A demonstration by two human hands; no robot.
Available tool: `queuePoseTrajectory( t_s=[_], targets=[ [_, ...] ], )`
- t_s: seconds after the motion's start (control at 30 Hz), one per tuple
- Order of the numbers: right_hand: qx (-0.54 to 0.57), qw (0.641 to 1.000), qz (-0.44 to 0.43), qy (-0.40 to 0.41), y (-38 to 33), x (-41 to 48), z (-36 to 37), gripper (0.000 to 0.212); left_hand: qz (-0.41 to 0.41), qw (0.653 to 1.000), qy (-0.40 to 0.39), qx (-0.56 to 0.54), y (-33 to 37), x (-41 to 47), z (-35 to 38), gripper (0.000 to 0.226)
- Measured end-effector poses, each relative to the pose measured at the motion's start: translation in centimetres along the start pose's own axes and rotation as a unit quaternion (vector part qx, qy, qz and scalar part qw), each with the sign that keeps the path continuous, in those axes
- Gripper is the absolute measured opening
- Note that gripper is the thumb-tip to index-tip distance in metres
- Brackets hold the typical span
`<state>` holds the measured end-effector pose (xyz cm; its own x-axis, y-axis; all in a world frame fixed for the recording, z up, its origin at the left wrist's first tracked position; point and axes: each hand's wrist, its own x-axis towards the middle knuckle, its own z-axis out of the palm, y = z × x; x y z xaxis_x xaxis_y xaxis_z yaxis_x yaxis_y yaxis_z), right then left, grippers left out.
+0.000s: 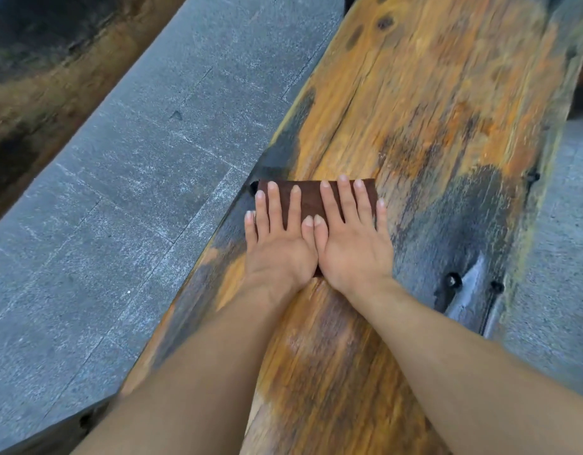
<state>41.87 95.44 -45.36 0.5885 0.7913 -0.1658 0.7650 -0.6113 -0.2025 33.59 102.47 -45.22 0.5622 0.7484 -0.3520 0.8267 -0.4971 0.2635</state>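
Observation:
A dark brown rectangular sheet, like sandpaper, lies flat on a long weathered wooden beam with orange and black-grey patches. My left hand presses on the sheet's left half with straight, spread fingers. My right hand presses on its right half the same way. The two thumbs touch side by side over the sheet's middle. Most of the sheet is hidden under my palms; only its far edge and strips between the fingers show.
Grey stone paving lies to the left of the beam and also to its right. Another dark wooden beam runs along the far left. Small dark holes mark the beam's right side.

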Motion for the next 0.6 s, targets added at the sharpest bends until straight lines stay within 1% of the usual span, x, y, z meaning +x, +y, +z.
queuePoseTrajectory(
  t_s=[0.2,0.3,0.47,0.53,0.6],
  targets=[
    [-0.044,0.998,0.047,-0.018,3.5,-5.3,-0.7,0.060,0.049,0.999,-0.023,0.007,3.3,-4.5,2.1,0.055],
    [-0.047,0.995,0.083,-0.019,4.9,-9.1,-0.7,0.061,0.098,0.995,-0.035,0.003,4.5,-7.5,3.1,0.052],
    [-0.035,0.986,0.164,0.000,5.6,-17.6,-0.2,0.063,0.174,0.983,-0.050,0.016,5.0,-14.2,5.5,0.054],
    [-0.026,0.985,0.172,0.009,5.0,-20.9,0.0,0.064,0.192,0.980,-0.059,0.018,4.5,-17.2,6.5,0.054],
    [-0.022,0.988,0.150,0.000,4.6,-23.2,0.2,0.059,0.186,0.980,-0.063,0.025,3.6,-19.8,7.2,0.055]
  ],
)
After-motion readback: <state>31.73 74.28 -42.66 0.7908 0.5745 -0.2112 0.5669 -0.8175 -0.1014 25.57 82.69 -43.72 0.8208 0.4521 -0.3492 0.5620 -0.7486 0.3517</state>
